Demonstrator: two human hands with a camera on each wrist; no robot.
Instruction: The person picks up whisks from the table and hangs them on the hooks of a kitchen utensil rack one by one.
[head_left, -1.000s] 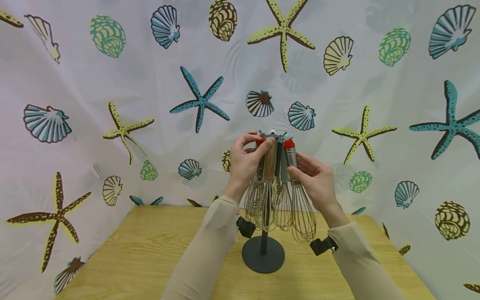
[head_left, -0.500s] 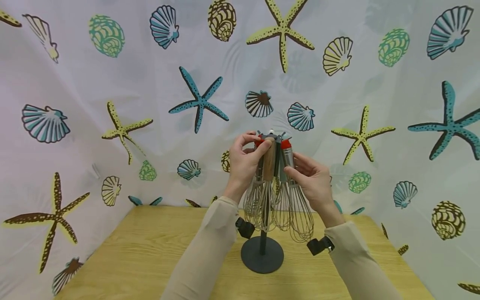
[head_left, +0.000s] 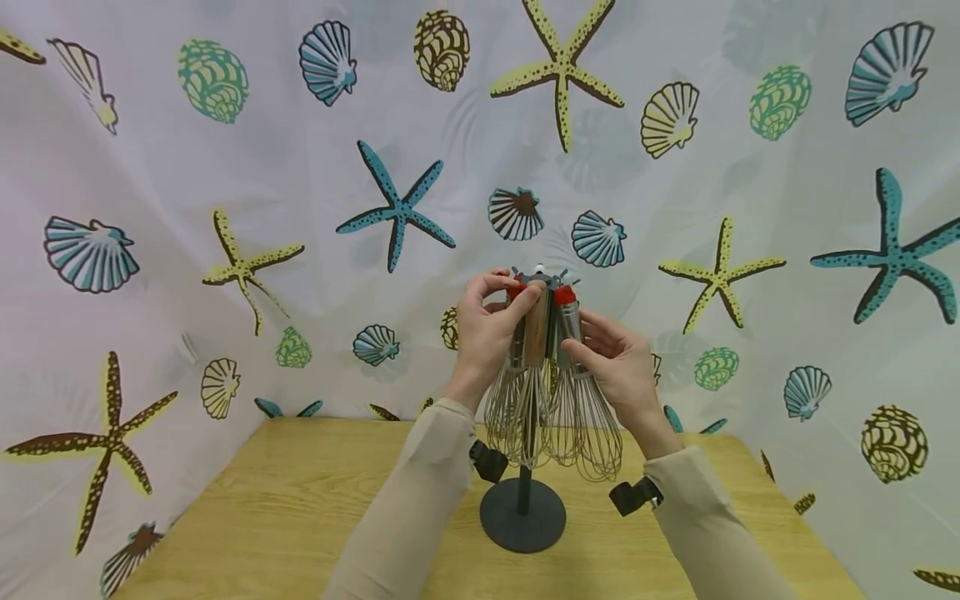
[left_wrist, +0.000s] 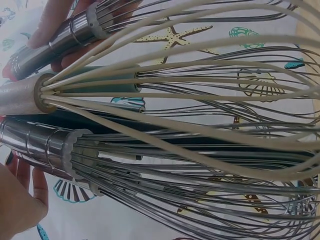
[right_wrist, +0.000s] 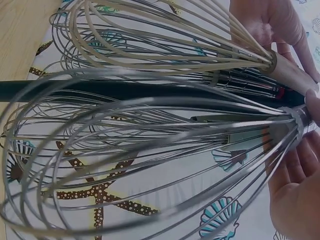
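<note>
A dark whisk stand [head_left: 523, 515] holds several hanging whisks around its post. My left hand [head_left: 483, 325] is at the top, its thumb on the upper end of a wooden-handled whisk [head_left: 536, 333], fingers curled behind by a red-tipped steel handle. My right hand [head_left: 618, 358] grips a steel-handled whisk [head_left: 570, 321] with a red end, thumb in front and fingers behind; it hangs slightly tilted, its red end close to the stand's hooks. In the right wrist view this whisk's wire loops [right_wrist: 150, 200] fill the foreground. A grey-green handle [left_wrist: 115, 80] shows behind in the left wrist view.
The stand's round base rests on a light wooden table [head_left: 300, 500]. Behind and at both sides hangs a white curtain [head_left: 300, 167] printed with shells and starfish. Small black wrist cameras sit below each hand.
My right hand has moved a little to the left with the steel-handled whisk, its red end now nearer the stand's top. My left hand keeps its place on the stand. The head view has tilted slightly.
</note>
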